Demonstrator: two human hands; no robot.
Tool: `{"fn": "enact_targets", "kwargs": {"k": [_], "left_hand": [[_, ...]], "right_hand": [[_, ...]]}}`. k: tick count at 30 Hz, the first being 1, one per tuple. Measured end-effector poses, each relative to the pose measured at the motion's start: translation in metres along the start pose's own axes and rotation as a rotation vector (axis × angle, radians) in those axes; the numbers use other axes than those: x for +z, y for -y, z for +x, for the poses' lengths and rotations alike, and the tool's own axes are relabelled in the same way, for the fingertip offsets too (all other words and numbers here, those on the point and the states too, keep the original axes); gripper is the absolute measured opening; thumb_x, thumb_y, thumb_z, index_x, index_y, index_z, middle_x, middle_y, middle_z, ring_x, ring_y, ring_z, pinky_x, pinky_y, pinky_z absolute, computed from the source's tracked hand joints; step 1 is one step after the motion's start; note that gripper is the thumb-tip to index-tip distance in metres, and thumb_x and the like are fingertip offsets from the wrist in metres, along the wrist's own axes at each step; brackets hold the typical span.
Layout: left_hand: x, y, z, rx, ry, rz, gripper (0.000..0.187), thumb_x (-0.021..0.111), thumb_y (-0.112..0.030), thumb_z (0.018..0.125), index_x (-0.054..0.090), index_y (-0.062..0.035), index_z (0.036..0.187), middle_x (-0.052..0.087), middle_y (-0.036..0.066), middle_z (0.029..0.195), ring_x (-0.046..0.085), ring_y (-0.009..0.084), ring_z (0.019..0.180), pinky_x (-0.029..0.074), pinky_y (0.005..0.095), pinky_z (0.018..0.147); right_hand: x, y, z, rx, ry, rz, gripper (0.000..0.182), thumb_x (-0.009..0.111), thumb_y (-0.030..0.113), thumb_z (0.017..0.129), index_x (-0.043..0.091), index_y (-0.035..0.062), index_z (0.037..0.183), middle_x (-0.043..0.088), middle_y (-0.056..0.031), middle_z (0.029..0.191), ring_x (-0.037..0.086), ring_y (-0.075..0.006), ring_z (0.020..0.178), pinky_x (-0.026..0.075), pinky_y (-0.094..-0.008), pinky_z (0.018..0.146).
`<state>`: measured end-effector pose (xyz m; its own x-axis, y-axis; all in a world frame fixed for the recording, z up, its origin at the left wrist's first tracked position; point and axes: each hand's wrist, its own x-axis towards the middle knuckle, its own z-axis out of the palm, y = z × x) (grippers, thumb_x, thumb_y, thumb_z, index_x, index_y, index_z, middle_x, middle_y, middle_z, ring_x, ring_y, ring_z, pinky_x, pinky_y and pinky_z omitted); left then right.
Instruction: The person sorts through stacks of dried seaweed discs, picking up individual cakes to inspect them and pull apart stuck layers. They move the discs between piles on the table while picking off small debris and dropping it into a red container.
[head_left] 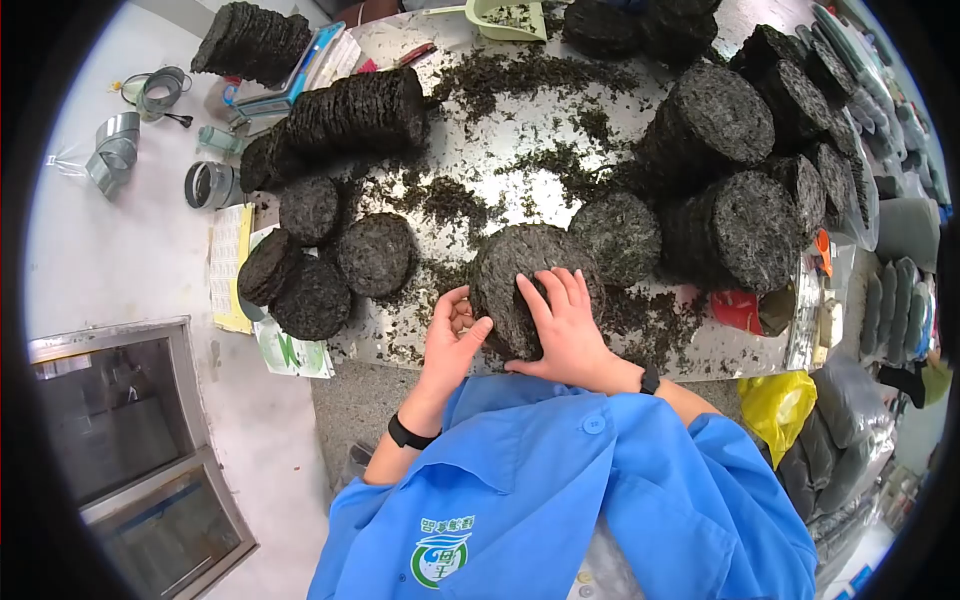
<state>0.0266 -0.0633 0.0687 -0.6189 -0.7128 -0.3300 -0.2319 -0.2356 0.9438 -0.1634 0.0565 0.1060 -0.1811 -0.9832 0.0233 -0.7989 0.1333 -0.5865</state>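
Observation:
A round, dark dried seaweed cake (512, 252) lies at the near middle of the table, directly before me. My left hand (450, 345) is at its left edge, fingers curled against the rim and thumb at the near side. Across the cake's top lies my right hand (572, 335), its fingers stretched out and its thumb reaching along the near edge. Another cake (616, 238) rests just right of it, and one more (377, 254) lies to the left. The underside of the cake at my hands is hidden.
Stacked cakes stand at the right (745, 235) and lie in a long row (350, 115) at the back left. Seaweed crumbs (450, 200) litter the metal table (520, 130). A light green dustpan (505, 30) is at the far edge; tape rolls (205, 185) sit left.

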Motion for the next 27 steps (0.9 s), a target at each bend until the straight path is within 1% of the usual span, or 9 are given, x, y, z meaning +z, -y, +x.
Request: {"fn": "enact_targets", "kwargs": {"k": [4,8,10,12,14,21,22,24,27], "left_hand": [[0.005,-0.003,-0.007,0.013,-0.092,-0.089,0.063,0.074,-0.02,0.095,0.039,0.0031,0.141,0.055,0.01,0.122,0.056,0.0138,0.105,0.05,0.0284,0.088],[0.014,-0.001,-0.01,-0.039,-0.139,-0.038,0.058,0.071,-0.015,0.096,0.038,0.0043,0.139,0.057,0.013,0.126,0.056,0.0165,0.113,0.049,0.0306,0.095],[0.019,0.002,-0.008,-0.023,-0.182,-0.096,0.055,0.068,-0.01,0.097,0.038,0.0059,0.14,0.059,0.015,0.129,0.056,0.0179,0.118,0.047,0.0322,0.1],[0.015,0.012,-0.005,-0.076,-0.181,-0.088,0.053,0.066,-0.005,0.096,0.039,0.007,0.14,0.058,0.016,0.133,0.055,0.0189,0.121,0.046,0.0338,0.103],[0.014,0.024,-0.005,-0.046,-0.235,-0.058,0.052,0.066,-0.003,0.095,0.041,0.0069,0.139,0.059,0.015,0.131,0.057,0.0192,0.119,0.045,0.0341,0.104],[0.007,0.007,-0.009,-0.116,-0.195,-0.199,0.044,0.064,-0.001,0.096,0.046,0.0041,0.136,0.063,0.01,0.127,0.06,0.0169,0.115,0.046,0.0327,0.102],[0.004,-0.001,-0.009,-0.133,-0.213,-0.226,0.043,0.064,-0.001,0.096,0.047,0.0036,0.136,0.063,0.009,0.126,0.06,0.0167,0.114,0.046,0.0325,0.101],[0.003,-0.018,-0.012,-0.135,-0.203,-0.237,0.042,0.064,-0.002,0.096,0.048,0.0023,0.135,0.063,0.008,0.126,0.06,0.0165,0.112,0.046,0.032,0.101],[0.015,-0.044,-0.015,-0.127,-0.172,-0.255,0.039,0.061,-0.002,0.098,0.049,0.0013,0.135,0.061,0.009,0.128,0.058,0.0161,0.115,0.045,0.0326,0.102]], "right_hand": [[-0.017,-0.008,0.005,-0.063,-0.002,0.311,0.105,0.091,0.043,0.064,0.041,0.0017,0.147,0.042,-0.0222,0.141,0.038,-0.0433,0.135,0.028,-0.0554,0.118],[-0.051,-0.02,-0.006,-0.069,-0.201,0.542,0.054,0.082,0.015,0.08,0.061,-0.0029,0.126,0.065,-0.0183,0.115,0.064,-0.0311,0.105,0.052,-0.0412,0.097],[-0.084,-0.031,-0.017,0.399,-0.507,0.53,0.031,0.075,0.008,0.088,0.066,-0.0037,0.115,0.071,-0.0125,0.104,0.068,-0.0205,0.089,0.056,-0.0336,0.086],[-0.091,-0.052,-0.019,0.402,-0.692,0.645,0.024,0.069,0.011,0.096,0.065,-0.0021,0.115,0.072,-0.0082,0.108,0.067,-0.0147,0.091,0.055,-0.0297,0.082],[-0.072,-0.108,-0.014,0.399,-0.914,1.323,0.019,0.063,0.013,0.102,0.064,0.0003,0.116,0.071,-0.0053,0.11,0.067,-0.0147,0.092,0.055,-0.0288,0.083],[0.003,-0.219,-0.05,0.856,-0.618,1.45,0.071,0.069,0.042,0.097,0.042,-0.0056,0.144,0.06,-0.0126,0.135,0.055,-0.0221,0.121,0.043,-0.036,0.105],[0.003,-0.203,-0.052,1.131,-0.602,1.081,0.077,0.074,0.037,0.092,0.039,-0.0059,0.146,0.053,-0.0158,0.141,0.05,-0.0278,0.129,0.038,-0.0407,0.11],[0.019,-0.172,-0.081,0.742,-0.638,0.201,0.081,0.079,0.03,0.084,0.039,-0.0049,0.146,0.049,-0.0186,0.143,0.045,-0.0345,0.134,0.035,-0.0457,0.114],[-0.018,-0.089,-0.064,0.043,-0.408,-0.029,0.066,0.076,0.018,0.077,0.053,0.006,0.138,0.049,-0.0156,0.146,0.045,-0.0357,0.138,0.033,-0.0477,0.117]]}}
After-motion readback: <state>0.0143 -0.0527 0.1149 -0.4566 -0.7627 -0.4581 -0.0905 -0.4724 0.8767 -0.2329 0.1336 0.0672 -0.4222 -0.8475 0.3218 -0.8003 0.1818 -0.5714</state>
